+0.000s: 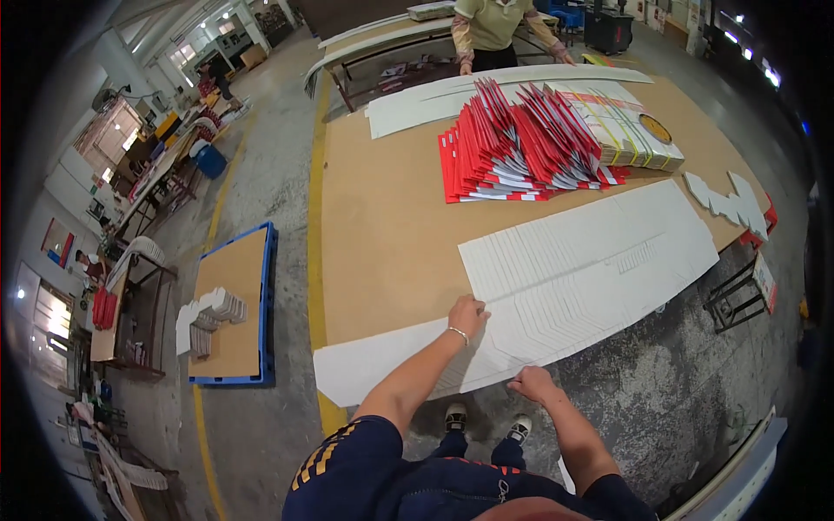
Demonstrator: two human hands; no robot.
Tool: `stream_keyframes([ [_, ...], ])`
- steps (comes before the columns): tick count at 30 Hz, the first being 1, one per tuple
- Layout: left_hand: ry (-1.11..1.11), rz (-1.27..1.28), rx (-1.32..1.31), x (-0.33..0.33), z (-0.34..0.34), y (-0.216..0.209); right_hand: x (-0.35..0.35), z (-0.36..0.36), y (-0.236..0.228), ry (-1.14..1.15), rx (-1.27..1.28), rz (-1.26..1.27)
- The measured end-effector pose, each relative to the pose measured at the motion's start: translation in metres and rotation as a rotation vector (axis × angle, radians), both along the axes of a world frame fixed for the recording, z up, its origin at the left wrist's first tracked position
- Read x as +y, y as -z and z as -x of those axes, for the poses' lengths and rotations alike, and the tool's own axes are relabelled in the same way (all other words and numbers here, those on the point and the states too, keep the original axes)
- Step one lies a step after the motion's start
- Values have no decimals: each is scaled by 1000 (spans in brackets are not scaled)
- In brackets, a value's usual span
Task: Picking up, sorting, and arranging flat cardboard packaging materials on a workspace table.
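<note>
Large white cardboard sheets (565, 278) lie fanned out in overlapping steps along the near side of the table. The closest sheet (373, 360) reaches out to the left corner. My left hand (469, 316), with a bracelet at the wrist, is closed at the far edge of that sheet, its fingers curled over the cardboard. Lower and to the right, my right hand (532, 384) is closed at the sheet's near edge, and its fingertips are partly hidden.
Red-and-white folded cartons (521, 143) stand fanned on the brown tabletop (382, 208), beside a strapped bundle (625, 130). Across the table stands another person (497, 26). White cut-out pieces (725, 201) overhang the right edge. A blue pallet (269, 304) is on the floor at left.
</note>
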State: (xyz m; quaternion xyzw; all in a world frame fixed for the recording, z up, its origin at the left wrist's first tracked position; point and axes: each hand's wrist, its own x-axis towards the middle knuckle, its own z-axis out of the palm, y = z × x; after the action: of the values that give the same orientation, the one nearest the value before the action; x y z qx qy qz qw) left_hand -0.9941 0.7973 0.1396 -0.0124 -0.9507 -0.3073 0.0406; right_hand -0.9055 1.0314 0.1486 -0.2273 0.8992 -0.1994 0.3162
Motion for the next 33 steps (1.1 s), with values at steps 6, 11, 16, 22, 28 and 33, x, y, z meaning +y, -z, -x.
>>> stream_keyframes([
  [6, 10, -24, -63, -14, 7, -18, -10, -8, 5, 100, 22, -68],
  [11, -3, -37, -39, -50, -7, -21, -28, -26, 20, -109, -163, -13],
  [16, 44, -13, 3, -77, -43, -19, -57, -27, 18, -44, -77, -30],
  [22, 4, 23, -32, -97, -49, -15, -64, -39, 33, -201, -75, -17],
  [28, -118, 32, -45, -119, -63, -15, -91, -44, 5, -108, -94, 89],
  [33, -201, 57, -62, -126, -66, 4, -102, -49, 7, -109, -45, 137],
])
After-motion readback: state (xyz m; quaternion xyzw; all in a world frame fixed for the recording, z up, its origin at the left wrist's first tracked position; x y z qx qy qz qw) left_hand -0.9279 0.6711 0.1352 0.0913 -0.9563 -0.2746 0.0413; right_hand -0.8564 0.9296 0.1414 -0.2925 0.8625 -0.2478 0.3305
